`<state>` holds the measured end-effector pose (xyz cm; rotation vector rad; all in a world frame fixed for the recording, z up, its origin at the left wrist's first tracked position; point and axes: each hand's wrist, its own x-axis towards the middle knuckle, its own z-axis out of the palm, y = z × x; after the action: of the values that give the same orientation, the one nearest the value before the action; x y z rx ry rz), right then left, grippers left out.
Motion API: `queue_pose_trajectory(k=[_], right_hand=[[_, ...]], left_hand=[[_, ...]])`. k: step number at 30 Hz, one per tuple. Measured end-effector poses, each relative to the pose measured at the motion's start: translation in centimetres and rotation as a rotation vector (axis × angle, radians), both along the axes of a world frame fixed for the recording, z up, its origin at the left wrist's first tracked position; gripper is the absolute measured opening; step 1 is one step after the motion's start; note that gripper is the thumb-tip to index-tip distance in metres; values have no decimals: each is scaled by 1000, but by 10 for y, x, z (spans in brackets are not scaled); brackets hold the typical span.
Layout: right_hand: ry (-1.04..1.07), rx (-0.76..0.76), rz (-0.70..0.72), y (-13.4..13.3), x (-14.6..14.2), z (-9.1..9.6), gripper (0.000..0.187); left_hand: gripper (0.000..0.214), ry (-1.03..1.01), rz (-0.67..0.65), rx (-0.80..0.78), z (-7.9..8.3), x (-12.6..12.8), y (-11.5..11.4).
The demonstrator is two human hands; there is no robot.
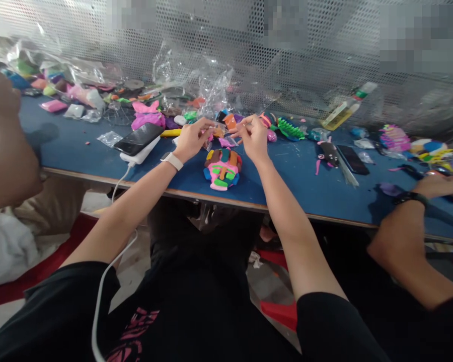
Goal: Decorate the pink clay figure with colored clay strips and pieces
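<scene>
A colourful modelling-clay face (222,170) lies on the blue table near its front edge, with a pink base, green strips and brown and teal pieces on top. Just beyond it, to the left, is my left hand (195,138), its thumb and fingers drawn together. On the other side my right hand (253,137) is pinched in the same way. Whatever sits between the fingertips of either hand is too small to make out. Small plastic packets, one with pink clay (228,142), and a lump of orange clay (230,121) lie behind and between my hands.
A black phone (139,139) rests on a white power bank (145,152) with a cable running towards me. Clear wrappers and clay line the perforated metal wall. At right are a glue bottle (347,108) and another phone (353,159). Other people's arms reach in from both sides.
</scene>
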<state>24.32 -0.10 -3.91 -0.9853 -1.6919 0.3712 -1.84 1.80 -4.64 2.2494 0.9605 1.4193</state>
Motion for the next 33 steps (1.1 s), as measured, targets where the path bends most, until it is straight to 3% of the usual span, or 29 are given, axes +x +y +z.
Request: queue_pose_trajectory(k=[6,11,15,21,28,33], right_hand=[[32,-8,-17,-4,-1,3,81],[-42,90,-52,-9,-2,8,80],[-96,137,-55,-7,0,8,77],[-124,44,-18,-2,2,1,73],[-101,37,36,-4,-2,2,69],[-147,44,10,-4,-1,4,59]], left_hand=[[27,19,5,-3,-5,0,3],[13,116,21,83,5,1,-2],[20,115,-26,97,8,1,-4],[27,49,-27,-10,0,-1,-1],[27,125,-103,249,27,3,-43],[33,277,-181,359,20,-13,-59]])
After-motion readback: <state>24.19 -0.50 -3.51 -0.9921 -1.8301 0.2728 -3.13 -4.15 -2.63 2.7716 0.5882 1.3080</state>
